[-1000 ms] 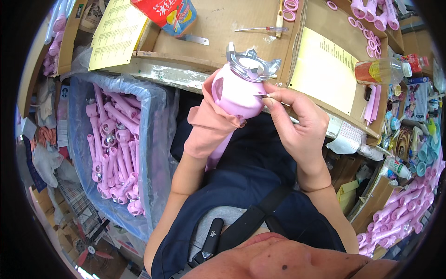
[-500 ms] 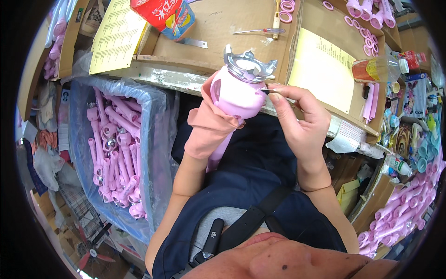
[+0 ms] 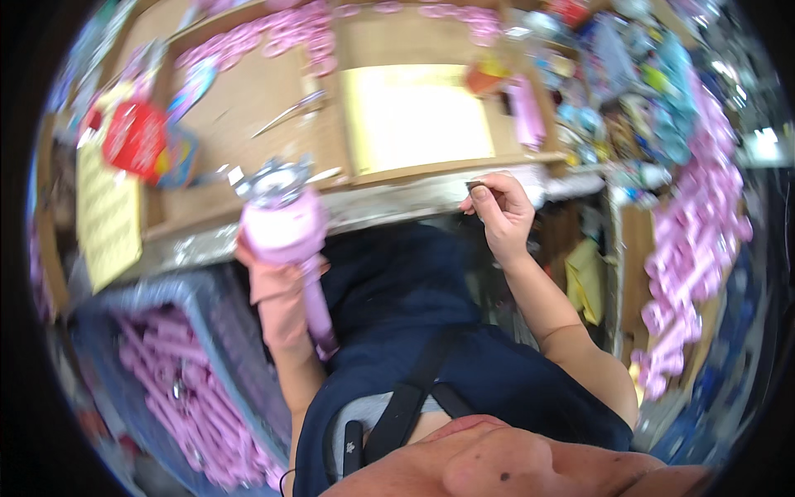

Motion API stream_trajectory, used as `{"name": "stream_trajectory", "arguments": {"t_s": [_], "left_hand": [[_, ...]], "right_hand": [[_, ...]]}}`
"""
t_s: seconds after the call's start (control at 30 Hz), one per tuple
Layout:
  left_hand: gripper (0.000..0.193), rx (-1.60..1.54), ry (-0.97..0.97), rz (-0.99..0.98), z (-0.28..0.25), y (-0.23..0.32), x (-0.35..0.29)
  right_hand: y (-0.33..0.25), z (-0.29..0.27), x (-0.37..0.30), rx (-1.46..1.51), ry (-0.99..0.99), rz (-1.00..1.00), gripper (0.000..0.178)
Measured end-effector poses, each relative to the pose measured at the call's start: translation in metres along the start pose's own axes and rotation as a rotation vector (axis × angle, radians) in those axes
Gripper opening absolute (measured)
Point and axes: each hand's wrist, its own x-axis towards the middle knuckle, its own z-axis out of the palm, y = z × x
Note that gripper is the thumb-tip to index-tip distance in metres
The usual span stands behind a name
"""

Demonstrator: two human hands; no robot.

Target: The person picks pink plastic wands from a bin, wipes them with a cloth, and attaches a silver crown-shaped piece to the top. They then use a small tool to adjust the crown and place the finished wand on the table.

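Note:
My left hand (image 3: 277, 298), in a salmon-coloured glove, is closed round a pink plastic toy wand (image 3: 286, 228). The wand is held upright, its thinner handle pointing down toward my lap. A silver crown-shaped piece (image 3: 277, 184) sits on its top, smeared by motion. Off to the right and apart from the wand, my bare right hand (image 3: 503, 214) pinches a small dark piece (image 3: 474, 186) between thumb and fingers; its kind is too blurred to name.
A cardboard tray (image 3: 240, 157) on the bench holds pink rings (image 3: 240, 41), a screwdriver (image 3: 286, 113) and a yellow sheet (image 3: 414, 116). A red cup (image 3: 137, 141) stands at the left. Pink parts fill a lined bin (image 3: 199, 306) and form a pile (image 3: 687, 265) at the right.
My right hand has drawn away from the wand with the small dark piece, leaving a wide gap. The view has swung to the right, and the wand now appears farther left.

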Motion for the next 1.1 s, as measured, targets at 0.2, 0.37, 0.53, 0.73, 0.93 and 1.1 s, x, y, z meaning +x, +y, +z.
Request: {"name": "stream_trajectory", "arguments": {"t_s": [0.2,0.37,0.53,0.73,0.93,1.1], "left_hand": [[0.1,-0.045,-0.066,-0.048,-0.005,-0.007,0.014],[0.098,-0.02,-0.104,-0.043,-0.011,-0.008,0.017],[0.096,-0.005,-0.111,-0.04,-0.005,-0.004,0.014],[0.094,0.002,-0.095,-0.045,-0.001,0.002,0.003],[0.089,0.013,-0.036,-0.062,-0.001,0.007,-0.012],[0.091,-0.055,-0.046,-0.116,0.001,0.009,-0.008]], "right_hand": [[0.044,-0.166,-0.04,-0.14,0.835,0.143,0.021],[0.085,-0.233,-0.022,-0.07,1.034,0.159,0.032],[0.114,-0.249,-0.012,0.004,0.952,0.221,0.032],[0.106,-0.22,-0.091,-0.153,1.106,0.51,0.039],[0.035,-0.108,-0.075,-0.573,0.349,-0.021,0.008],[0.02,0.007,-0.012,-0.914,-0.245,-0.752,0.025]]}}
